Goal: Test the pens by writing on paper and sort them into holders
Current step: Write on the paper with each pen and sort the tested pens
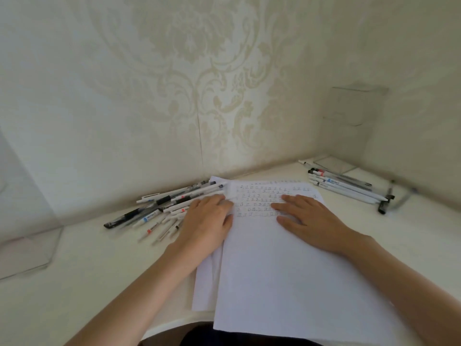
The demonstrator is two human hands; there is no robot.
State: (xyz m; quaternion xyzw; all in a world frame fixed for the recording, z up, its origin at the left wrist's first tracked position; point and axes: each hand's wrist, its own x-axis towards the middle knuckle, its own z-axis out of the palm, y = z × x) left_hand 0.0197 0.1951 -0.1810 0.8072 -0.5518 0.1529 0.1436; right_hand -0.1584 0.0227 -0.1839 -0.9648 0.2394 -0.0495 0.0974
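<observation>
A white sheet of paper [282, 265] with rows of small written marks near its top lies on the white desk [87, 283], over another sheet [207, 283]. My left hand [207, 221] rests flat on the paper's left edge, fingers apart, holding nothing. My right hand [309, 221] lies flat on the written area, also holding nothing. A loose pile of several pens [164, 206] lies left of the paper, touching my left hand. Another group of pens [346, 187] lies at the right rear. A clear holder [351, 126] stands in the right corner; another clear holder [27, 248] sits at the left.
Patterned wallpaper walls close in the desk behind and to the right. The desk's front edge curves just below the paper, near my body. A dark pen [385, 202] lies apart at the right end of the right group.
</observation>
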